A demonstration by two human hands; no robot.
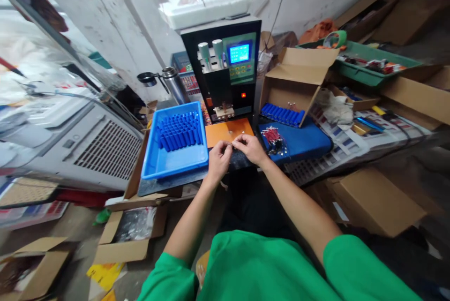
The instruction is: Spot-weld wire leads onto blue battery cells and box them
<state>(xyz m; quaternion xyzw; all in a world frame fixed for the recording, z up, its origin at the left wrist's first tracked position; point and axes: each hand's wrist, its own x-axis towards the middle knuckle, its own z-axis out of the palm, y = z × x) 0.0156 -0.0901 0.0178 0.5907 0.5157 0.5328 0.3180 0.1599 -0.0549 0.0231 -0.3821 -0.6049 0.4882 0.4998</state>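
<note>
My left hand (220, 160) and my right hand (251, 148) meet at the front edge of an orange work plate (220, 134). The fingertips of both are pinched together around something too small to make out. Just behind the plate stands a black spot-welding machine (218, 87) with a lit blue display (240, 54) and two electrode knobs on top. A pile of red and black wire leads (273, 139) lies to the right of my right hand. Left of my left hand, a blue plastic tray (176, 164) holds rows of blue cylindrical cells (179, 131).
An opened cardboard box (298, 69) with more blue cells stands on the right. A steel thermos (174, 84) is behind the tray. Further right sits a green bin (386, 52). Cardboard boxes (379, 200) lie on the floor; a grey cooler unit (101, 146) is at the left.
</note>
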